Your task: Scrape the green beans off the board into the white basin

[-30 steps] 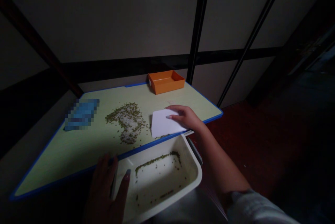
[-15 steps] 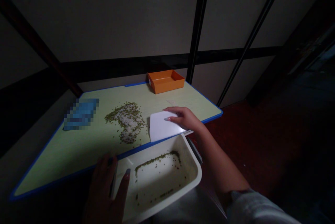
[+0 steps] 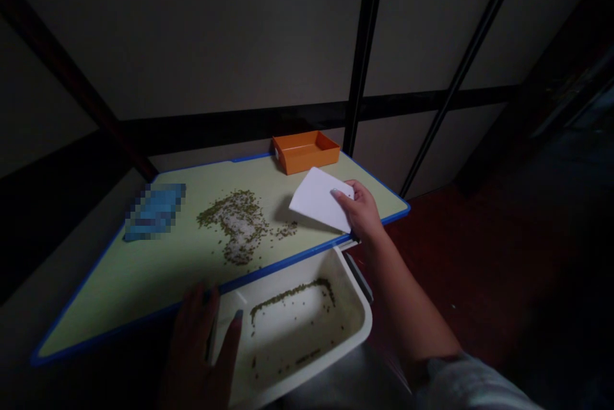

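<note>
Seeds (image 3: 247, 205) and white grains (image 3: 237, 231) remain heaped on the table (image 3: 134, 282); only a thin line of seeds is in the near tub (image 3: 288, 336). The right hand (image 3: 363, 210) pinches a tilted white card (image 3: 319, 197) at right; the left hand (image 3: 196, 359) grips the tub's left end.

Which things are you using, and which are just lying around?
In use:
white flat card, in the right hand
whitish rectangular plastic-looking tub, left hand at its end
pile of green and whitish grains
pale-green, blue-edged tabletop under the pile

Seemingly just lying about:
orange open rectangular plastic-looking tray
blue item, too pixelated to identify
</note>
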Tool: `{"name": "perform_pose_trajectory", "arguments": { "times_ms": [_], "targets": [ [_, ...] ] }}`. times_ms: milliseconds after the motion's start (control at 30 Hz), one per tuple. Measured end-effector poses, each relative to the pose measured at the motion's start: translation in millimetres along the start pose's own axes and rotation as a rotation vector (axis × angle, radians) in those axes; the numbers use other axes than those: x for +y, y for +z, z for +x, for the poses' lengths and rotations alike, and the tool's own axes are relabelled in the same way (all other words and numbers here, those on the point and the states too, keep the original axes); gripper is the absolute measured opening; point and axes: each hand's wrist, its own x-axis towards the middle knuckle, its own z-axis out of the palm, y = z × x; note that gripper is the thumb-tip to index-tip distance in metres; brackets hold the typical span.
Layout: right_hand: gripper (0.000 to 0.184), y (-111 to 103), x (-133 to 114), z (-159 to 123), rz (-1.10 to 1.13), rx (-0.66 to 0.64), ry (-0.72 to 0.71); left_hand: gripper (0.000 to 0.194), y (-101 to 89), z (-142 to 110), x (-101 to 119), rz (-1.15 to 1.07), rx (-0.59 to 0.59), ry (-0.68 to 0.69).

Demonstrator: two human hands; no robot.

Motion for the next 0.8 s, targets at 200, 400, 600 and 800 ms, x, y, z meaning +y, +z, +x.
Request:
{"name": "perform_pose_trajectory", "arguments": {
  "times_ms": [200, 400, 600, 800],
  "targets": [
    [0.047, 1.8, 0.9, 1.5, 0.036, 0.155, -0.052, 0.077, -4.4, 2.1, 2.4, -0.004, -0.018, -0.05],
    [0.047, 3.1, -1.5, -2.5, -0.053, 0.162, -0.041, 0.072, -2.7, 1.0, -2.8, -0.011, 0.005, -0.017],
    [0.043, 3.8, -1.1, -6.4, -0.117, 0.106, -0.055, 0.065, -1.5, -0.8, -7.9, -0.036, 0.002, 0.02],
    [0.041, 4.5, -4.4, -7.7, -0.16, 0.093, -0.075, 0.06, -0.5, -2.3, -11.9, -0.049, 0.035, 0.043]
  ]
}}
